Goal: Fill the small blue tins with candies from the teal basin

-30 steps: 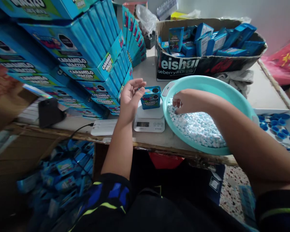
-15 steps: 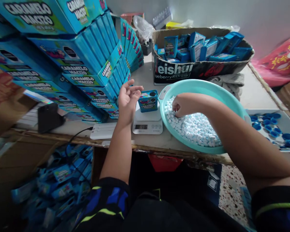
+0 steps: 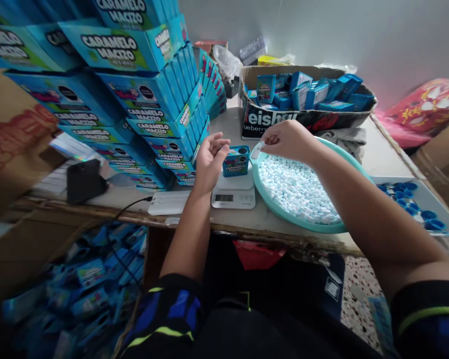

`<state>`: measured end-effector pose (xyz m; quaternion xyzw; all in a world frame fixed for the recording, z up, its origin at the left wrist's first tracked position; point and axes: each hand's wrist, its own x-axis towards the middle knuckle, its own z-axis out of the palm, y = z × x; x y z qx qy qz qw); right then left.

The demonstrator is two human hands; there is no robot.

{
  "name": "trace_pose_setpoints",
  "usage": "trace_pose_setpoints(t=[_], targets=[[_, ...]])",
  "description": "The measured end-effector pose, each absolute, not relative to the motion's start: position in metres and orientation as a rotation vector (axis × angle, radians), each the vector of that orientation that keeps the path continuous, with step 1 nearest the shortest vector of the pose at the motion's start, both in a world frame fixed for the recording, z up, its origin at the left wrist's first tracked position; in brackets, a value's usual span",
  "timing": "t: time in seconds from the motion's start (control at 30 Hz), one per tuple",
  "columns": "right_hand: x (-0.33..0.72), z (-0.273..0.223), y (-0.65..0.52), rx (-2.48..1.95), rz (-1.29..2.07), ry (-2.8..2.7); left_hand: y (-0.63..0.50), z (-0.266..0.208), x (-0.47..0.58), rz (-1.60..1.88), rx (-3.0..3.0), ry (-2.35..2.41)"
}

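Head view: your left hand (image 3: 210, 160) is open, fingers apart, just left of the blue tin (image 3: 235, 160) on the scale (image 3: 234, 192). Your right hand (image 3: 287, 142) is pinched together above the basin (image 3: 269, 202) of candies (image 3: 295, 187), just right of the tin; can't tell what it holds.

"CARAMELO MACIZO" on stacked blue cartons (image 3: 134, 50) and small tin (image 3: 235, 160) on scale; "eishu" on cardboard box (image 3: 273, 119).
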<state>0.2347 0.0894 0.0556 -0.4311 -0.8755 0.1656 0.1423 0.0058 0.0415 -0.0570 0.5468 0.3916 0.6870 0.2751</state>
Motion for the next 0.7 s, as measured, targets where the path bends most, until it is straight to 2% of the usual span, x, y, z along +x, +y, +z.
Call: trace_pose_setpoints(t=[0.37,0.53,0.7], targets=[[0.177,0.059,0.093,-1.085,0.079,-2.879,0.045,-0.064,0.006,1.924,1.503,1.086],[0.178,0.052,0.092,-1.066,0.182,-2.861,0.042,-0.064,0.007,1.862,1.563,1.113],[0.184,0.061,0.087,-1.127,0.425,-2.784,0.043,-0.063,0.006,1.859,1.588,1.141]])
